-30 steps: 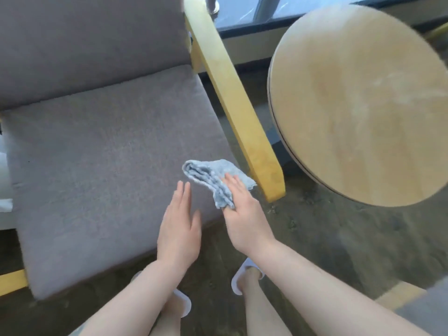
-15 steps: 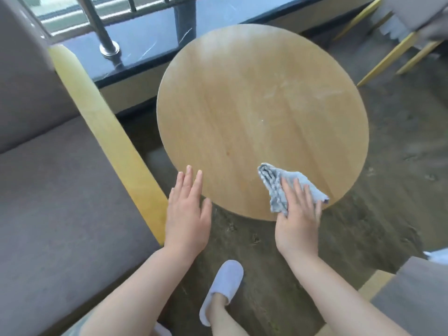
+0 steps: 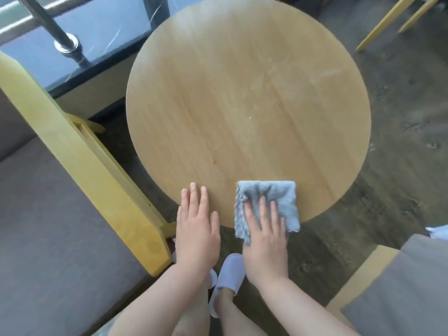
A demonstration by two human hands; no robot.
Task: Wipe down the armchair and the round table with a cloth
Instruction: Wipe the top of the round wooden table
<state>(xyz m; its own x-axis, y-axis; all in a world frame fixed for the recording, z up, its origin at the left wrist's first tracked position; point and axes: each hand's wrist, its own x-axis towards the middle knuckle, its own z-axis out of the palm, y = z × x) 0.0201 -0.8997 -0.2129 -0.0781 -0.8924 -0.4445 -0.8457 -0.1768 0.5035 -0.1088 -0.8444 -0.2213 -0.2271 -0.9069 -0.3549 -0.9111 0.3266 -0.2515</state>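
A: Right hand (image 3: 264, 238) presses flat, fingers straight, on the cloth (image 3: 274, 202) at the round table (image 3: 242, 93)'s near edge. Left hand (image 3: 196, 229) rests flat beside it, holding nothing.

B: Soft, light, floppy; palm its middle. Folded near-square, no clear long axis, fringed edge left.

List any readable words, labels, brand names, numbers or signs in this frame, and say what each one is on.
None: no text, label, brand or number shows anywhere in the head view.
The round table has a plain wood top with faint pale smears only.
The cloth under the right hand is unmarked.
The armchair, its yellow armrest and the slippers carry no lettering.
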